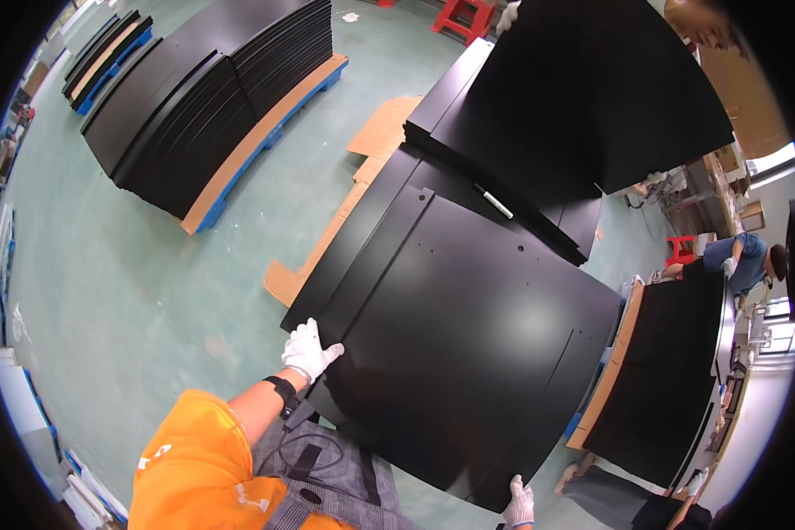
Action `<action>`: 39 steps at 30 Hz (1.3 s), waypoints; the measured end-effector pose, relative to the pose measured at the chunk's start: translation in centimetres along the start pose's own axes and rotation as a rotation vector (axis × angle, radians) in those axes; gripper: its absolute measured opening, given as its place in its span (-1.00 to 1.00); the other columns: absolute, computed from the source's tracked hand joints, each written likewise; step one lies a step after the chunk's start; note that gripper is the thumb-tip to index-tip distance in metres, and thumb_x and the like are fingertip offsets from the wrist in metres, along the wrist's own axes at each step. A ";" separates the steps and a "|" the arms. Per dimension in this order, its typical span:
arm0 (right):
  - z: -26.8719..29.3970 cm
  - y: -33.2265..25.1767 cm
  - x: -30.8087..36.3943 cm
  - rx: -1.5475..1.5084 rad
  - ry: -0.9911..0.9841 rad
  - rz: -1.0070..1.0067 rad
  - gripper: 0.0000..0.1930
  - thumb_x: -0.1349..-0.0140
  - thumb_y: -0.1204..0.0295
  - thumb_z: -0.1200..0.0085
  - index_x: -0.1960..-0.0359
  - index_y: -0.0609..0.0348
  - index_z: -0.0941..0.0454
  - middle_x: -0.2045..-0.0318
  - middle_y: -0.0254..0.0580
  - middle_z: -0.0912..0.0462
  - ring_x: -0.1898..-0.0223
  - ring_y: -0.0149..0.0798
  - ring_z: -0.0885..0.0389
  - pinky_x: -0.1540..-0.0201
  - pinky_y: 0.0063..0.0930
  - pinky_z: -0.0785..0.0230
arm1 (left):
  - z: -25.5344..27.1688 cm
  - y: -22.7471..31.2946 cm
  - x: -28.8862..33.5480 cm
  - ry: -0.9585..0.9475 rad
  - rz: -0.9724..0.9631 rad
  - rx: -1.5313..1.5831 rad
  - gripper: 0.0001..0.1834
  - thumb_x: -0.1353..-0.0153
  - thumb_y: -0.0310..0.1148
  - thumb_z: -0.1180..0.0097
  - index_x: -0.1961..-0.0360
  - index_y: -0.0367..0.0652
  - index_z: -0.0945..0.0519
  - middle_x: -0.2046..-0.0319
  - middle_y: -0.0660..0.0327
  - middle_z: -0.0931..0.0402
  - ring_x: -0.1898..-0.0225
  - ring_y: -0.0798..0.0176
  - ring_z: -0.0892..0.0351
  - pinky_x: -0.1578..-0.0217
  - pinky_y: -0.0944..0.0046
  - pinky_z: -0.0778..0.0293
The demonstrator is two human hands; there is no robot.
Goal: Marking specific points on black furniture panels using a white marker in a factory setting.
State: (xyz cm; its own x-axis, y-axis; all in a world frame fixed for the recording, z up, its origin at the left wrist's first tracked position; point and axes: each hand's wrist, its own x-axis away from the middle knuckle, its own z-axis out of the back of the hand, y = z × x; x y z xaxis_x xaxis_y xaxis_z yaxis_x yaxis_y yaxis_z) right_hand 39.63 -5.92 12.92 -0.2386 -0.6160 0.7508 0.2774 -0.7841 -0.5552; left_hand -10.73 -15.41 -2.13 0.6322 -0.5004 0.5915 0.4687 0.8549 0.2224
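Note:
A large black panel (pixel 468 309) with small holes and slots lies in front of me on a stack of similar panels (pixel 349 252). My left hand (pixel 310 351), in a white glove, rests at the panel's left edge near its close corner. Its fingers are spread over the panel beneath, and the thumb points right. At the near right corner my right hand (pixel 519 502), also gloved, is closed on the panel's edge. A white marker (pixel 495 202) lies just beyond the far edge.
Another person's gloved hand (pixel 509 16) holds a raised black panel (pixel 592 97) across the stack. Black panels (pixel 177 124) stand on a blue pallet at left. A second stack (pixel 658 380) is at right, with a worker (pixel 742 261) behind it. Cardboard (pixel 353 199) lies beside my stack.

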 end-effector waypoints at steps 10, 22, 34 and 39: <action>-4.0 -11.3 19.1 0.303 -0.161 0.332 -0.60 -0.25 0.34 -0.12 -0.07 0.32 -0.48 0.07 -0.26 -0.58 0.12 -0.38 -0.50 0.04 -0.46 -0.35 | 1.5 -1.2 -1.4 -0.175 -0.085 0.047 -0.14 -0.10 0.26 -0.06 -0.17 -0.28 -0.31 -0.09 -0.10 -0.35 -0.10 -0.12 -0.42 -0.07 0.01 -0.40; -19.0 -16.3 35.5 0.507 0.005 0.899 -0.81 -0.17 0.39 -0.15 0.26 0.26 -0.59 0.46 -0.25 -0.58 0.39 -0.34 -0.52 0.29 -0.42 -0.38 | 11.5 -8.0 1.3 -0.496 -0.805 0.219 -0.15 -0.25 0.23 0.20 -0.34 -0.24 -0.14 -0.29 -0.13 -0.20 -0.30 -0.09 -0.22 -0.25 0.16 -0.17; -33.0 -19.2 44.6 0.706 -0.015 0.944 -0.64 -0.17 0.27 -0.05 0.16 0.35 -0.52 0.42 -0.16 -0.59 0.40 -0.30 -0.52 0.26 -0.40 -0.37 | 36.1 -6.1 16.5 -0.253 -1.320 0.489 -0.13 -0.30 0.26 0.23 -0.37 -0.24 -0.04 -0.27 -0.07 -0.23 -0.30 -0.01 -0.24 -0.24 0.20 -0.21; -34.8 -18.9 42.9 0.492 -0.342 0.991 -0.68 -0.24 0.25 -0.04 0.15 0.27 -0.54 0.38 -0.33 -0.59 0.37 -0.47 -0.46 0.29 -0.50 -0.35 | 36.1 -3.9 16.4 -0.206 -1.612 0.608 -0.32 -0.38 0.17 0.42 -0.11 -0.28 -0.32 -0.08 -0.08 -0.33 0.24 0.01 -0.63 0.07 0.13 -0.49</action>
State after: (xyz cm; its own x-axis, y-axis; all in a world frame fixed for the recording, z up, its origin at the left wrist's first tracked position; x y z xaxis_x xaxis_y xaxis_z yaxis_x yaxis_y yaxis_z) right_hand -8.21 -20.20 43.20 0.5295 -0.8325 0.1632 0.5518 0.1918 -0.8116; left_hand -24.45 -22.03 34.70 -0.3040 -0.8503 -0.4297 0.1872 -0.4955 0.8482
